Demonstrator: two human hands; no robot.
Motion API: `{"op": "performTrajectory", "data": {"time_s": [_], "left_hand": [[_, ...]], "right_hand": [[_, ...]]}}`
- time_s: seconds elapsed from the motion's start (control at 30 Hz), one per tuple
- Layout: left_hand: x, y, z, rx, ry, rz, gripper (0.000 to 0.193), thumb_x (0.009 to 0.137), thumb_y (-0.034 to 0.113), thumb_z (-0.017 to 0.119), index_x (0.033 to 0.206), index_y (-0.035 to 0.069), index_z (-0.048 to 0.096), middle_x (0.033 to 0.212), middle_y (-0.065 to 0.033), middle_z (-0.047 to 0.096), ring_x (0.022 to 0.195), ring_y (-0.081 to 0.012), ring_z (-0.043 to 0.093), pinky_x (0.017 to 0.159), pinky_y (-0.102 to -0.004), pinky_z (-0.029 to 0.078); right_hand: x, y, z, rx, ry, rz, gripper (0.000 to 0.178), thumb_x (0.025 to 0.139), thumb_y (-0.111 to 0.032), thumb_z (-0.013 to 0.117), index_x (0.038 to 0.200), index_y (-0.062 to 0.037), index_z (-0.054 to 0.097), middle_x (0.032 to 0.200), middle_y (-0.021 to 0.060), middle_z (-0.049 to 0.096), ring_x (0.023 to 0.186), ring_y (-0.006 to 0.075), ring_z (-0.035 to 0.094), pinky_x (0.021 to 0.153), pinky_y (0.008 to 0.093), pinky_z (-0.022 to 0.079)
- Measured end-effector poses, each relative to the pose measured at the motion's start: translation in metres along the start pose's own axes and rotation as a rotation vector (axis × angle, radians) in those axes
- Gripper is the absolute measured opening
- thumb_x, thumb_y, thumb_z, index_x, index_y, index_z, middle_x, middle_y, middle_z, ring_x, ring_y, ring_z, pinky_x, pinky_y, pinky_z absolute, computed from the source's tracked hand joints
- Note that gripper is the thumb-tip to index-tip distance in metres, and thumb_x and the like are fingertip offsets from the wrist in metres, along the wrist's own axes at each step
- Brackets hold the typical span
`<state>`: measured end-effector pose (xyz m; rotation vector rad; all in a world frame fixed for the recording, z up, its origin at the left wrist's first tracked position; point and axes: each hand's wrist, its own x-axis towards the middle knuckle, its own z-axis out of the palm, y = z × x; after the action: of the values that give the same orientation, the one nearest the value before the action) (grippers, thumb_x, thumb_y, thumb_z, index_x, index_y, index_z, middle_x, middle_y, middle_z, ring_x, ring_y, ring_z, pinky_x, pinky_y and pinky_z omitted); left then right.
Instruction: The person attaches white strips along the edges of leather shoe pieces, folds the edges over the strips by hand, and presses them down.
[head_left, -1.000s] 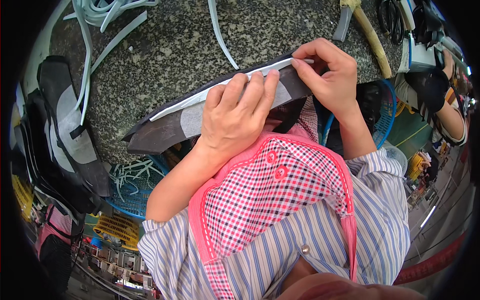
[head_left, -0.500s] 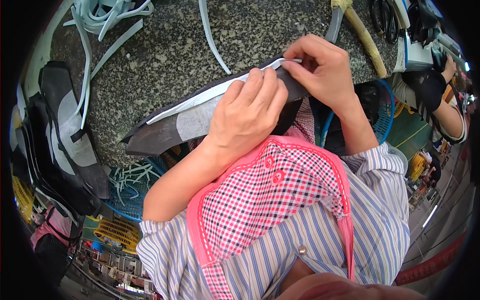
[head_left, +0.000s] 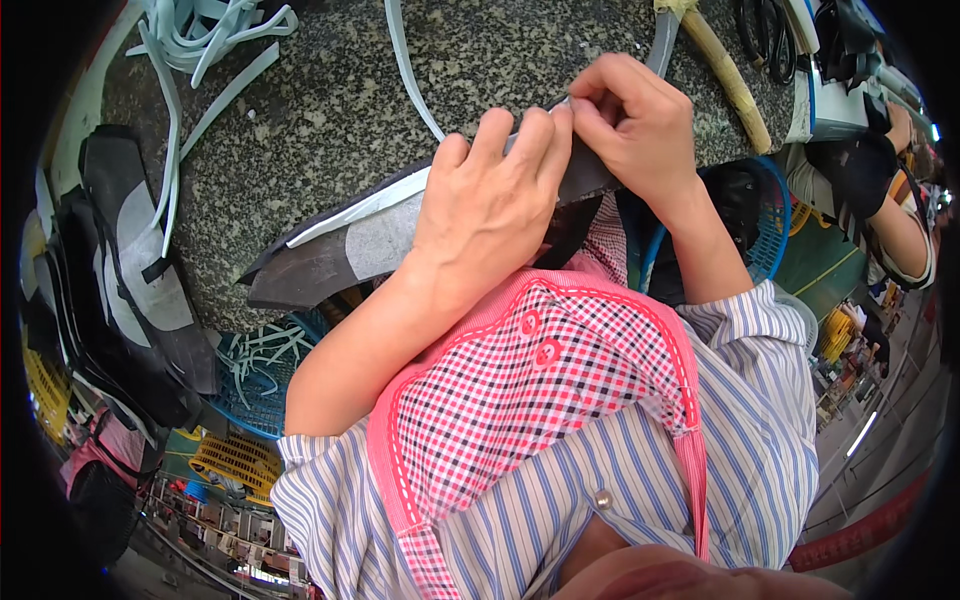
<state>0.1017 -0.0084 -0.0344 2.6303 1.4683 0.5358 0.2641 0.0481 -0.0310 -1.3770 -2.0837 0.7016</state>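
Observation:
A long curved black piece (head_left: 300, 280) with a grey patch (head_left: 385, 240) lies slanted at the front edge of the speckled stone tabletop. Along its upper edge runs a white strip (head_left: 350, 212). My left hand (head_left: 490, 190) lies over the middle of the piece, fingers bent and closed on its edge, hiding part of the strip. Farther right, my right hand (head_left: 640, 125) is closed in a pinch at the strip's far end, close to the left fingertips. What lies between its thumb and finger is mostly covered.
Pale strips (head_left: 215, 35) lie heaped at the upper left; a single one (head_left: 403, 65) lies behind my hands. A hammer (head_left: 730, 80) rests at the upper right. Similar black pieces (head_left: 150, 260) are stacked at the left. Blue baskets (head_left: 770, 220) stand below the edge. A co-worker's arm (head_left: 895, 225) shows far right.
My left hand has turned and slid slightly up, its fingers now reaching next to the right hand. The right hand has risen a little, and the strip end that stuck out there is now covered.

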Motion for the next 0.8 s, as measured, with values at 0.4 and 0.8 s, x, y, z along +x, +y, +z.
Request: {"op": "performTrajectory", "data": {"time_s": [0.4,0.8], "left_hand": [[-0.075,-0.035,-0.059,-0.081,0.202,-0.06,0.044,0.065,0.013,0.066,0.106,-0.002,0.059,0.102,-0.0178,0.059,0.092,-0.0311,0.059,0.076,-0.0363,0.049],[-0.024,-0.054,-0.106,0.05,0.615,0.031,0.028,0.077,0.012,0.066,0.103,0.005,0.058,0.077,-0.0036,0.062,0.056,-0.0192,0.054,0.053,-0.0309,0.041]], "right_hand": [[-0.003,-0.067,-0.008,0.166,-0.263,-0.52,0.052,0.06,-0.027,0.077,0.104,-0.006,0.06,0.099,0.0136,0.057,0.09,0.0325,0.054,0.074,0.0394,0.045],[0.051,-0.119,-0.011,0.332,-0.298,-0.439,0.013,0.073,-0.007,0.067,0.085,-0.0034,0.062,0.076,0.0086,0.06,0.068,0.0241,0.058,0.061,0.0335,0.043]]}}
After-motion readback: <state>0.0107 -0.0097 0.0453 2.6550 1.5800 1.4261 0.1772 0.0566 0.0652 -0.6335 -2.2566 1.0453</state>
